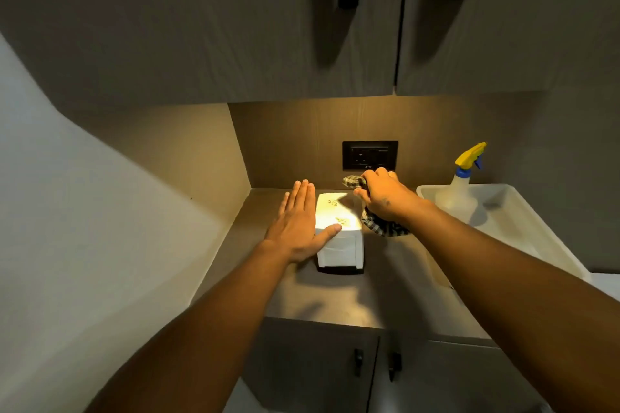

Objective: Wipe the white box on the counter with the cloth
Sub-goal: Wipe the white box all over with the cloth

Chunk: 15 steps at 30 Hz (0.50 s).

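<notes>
A white box (342, 238) with small leaf prints on its lid stands on the brown counter (385, 295), lit from above. My left hand (298, 225) lies flat against the box's left side, fingers straight and together, thumb resting on the lid's front edge. My right hand (385, 194) is closed around a bunched checked cloth (382, 226). It is at the box's right rear corner, and the cloth hangs down beside the box's right side. A small fold of cloth sticks out behind the fingers.
A white tray (523, 231) sits on the right of the counter with a spray bottle (464, 184), yellow and blue trigger, in it. A black wall socket (369, 155) is behind the box. Wall cabinets hang overhead; the side wall closes the left.
</notes>
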Each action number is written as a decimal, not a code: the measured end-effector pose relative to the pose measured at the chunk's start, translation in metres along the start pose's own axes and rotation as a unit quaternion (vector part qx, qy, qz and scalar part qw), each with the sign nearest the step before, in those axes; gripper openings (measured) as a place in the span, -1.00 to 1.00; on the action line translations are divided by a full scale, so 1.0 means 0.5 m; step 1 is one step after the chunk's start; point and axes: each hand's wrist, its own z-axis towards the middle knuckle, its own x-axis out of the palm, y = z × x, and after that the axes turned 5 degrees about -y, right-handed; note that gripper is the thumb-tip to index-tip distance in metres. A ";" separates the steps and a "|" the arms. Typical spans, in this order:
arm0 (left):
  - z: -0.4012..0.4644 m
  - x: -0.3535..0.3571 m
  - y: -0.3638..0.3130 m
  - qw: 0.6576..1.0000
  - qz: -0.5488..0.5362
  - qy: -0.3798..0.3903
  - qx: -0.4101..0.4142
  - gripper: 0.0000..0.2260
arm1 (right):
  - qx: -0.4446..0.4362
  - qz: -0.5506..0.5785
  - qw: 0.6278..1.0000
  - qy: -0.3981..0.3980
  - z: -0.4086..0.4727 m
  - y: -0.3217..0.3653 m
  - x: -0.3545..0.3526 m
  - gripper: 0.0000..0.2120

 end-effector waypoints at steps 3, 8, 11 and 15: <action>0.029 0.016 0.026 0.998 -0.044 0.029 0.020 0.08 | 0.005 0.006 1.000 0.001 0.020 0.015 0.028 -0.62; 0.070 0.062 0.056 0.983 -0.167 0.080 0.002 0.34 | 0.034 0.051 0.998 -0.024 0.038 0.032 0.062 -0.58; 0.076 0.085 0.061 0.956 -0.284 0.067 0.000 0.32 | 0.045 0.046 0.998 -0.025 0.036 0.036 0.085 -0.52; 0.072 0.122 0.069 0.922 -0.383 0.055 0.008 0.30 | 0.057 0.040 0.998 -0.007 0.026 0.040 0.117 -0.47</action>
